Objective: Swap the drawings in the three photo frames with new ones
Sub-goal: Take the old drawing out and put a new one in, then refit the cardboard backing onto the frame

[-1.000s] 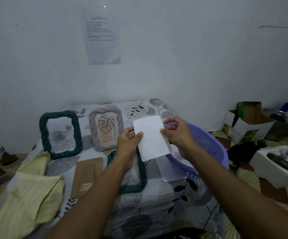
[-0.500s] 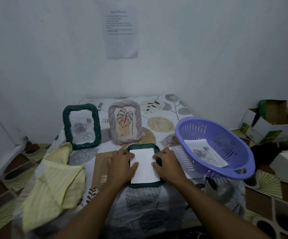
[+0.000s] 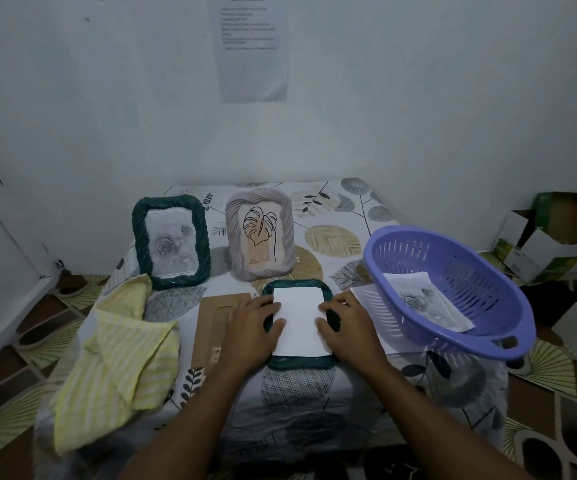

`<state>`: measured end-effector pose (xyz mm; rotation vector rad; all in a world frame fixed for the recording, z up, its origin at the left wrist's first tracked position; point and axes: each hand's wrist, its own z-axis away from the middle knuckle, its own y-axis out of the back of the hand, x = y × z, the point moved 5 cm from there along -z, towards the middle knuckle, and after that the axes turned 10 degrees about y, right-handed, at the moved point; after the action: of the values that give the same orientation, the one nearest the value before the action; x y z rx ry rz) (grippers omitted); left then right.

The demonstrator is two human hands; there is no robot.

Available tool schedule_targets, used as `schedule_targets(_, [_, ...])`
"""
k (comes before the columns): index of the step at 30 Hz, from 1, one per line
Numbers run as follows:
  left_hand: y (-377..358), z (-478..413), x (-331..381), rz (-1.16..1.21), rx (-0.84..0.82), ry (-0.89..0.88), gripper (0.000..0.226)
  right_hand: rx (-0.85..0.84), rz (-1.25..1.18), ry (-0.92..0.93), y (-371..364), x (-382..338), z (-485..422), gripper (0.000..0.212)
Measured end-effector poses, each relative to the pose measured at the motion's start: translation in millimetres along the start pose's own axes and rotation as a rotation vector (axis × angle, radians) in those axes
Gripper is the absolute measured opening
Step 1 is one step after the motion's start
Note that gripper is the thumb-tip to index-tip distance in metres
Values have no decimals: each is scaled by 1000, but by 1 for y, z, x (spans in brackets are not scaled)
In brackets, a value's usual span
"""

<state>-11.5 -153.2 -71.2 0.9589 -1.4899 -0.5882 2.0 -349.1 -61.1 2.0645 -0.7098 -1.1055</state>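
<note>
A dark green frame (image 3: 299, 362) lies flat on the patterned table, with a blank-sided white sheet (image 3: 300, 322) laid in its opening. My left hand (image 3: 250, 327) presses the sheet's left edge with its thumb. My right hand (image 3: 347, 325) presses the right edge, its fingers over the frame's rim. Behind them a second dark green frame (image 3: 171, 242) with a rose drawing stands upright. A grey frame (image 3: 261, 233) with a leaf drawing stands to its right. A brown backing board (image 3: 212, 322) lies flat left of my left hand.
A purple plastic basket (image 3: 453, 292) at the right holds a rose drawing (image 3: 422, 304), with another white sheet (image 3: 366, 294) under its near rim. A yellow striped cloth (image 3: 117, 355) lies at the table's left. Cardboard boxes (image 3: 553, 237) sit on the floor at right.
Both hands brought the white sheet down from mid-air onto the flat green frame, and they now press its edges. The view has tilted down and nearer to the table.
</note>
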Motion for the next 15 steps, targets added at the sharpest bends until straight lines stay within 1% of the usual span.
schedule_targets(4, [-1, 2, -1, -15, -19, -16, 42, 10, -2, 3, -1, 1, 0, 36])
schedule_targets(15, [-1, 4, -1, 2, -5, -5, 44, 16, -26, -7, -1, 1, 2, 38])
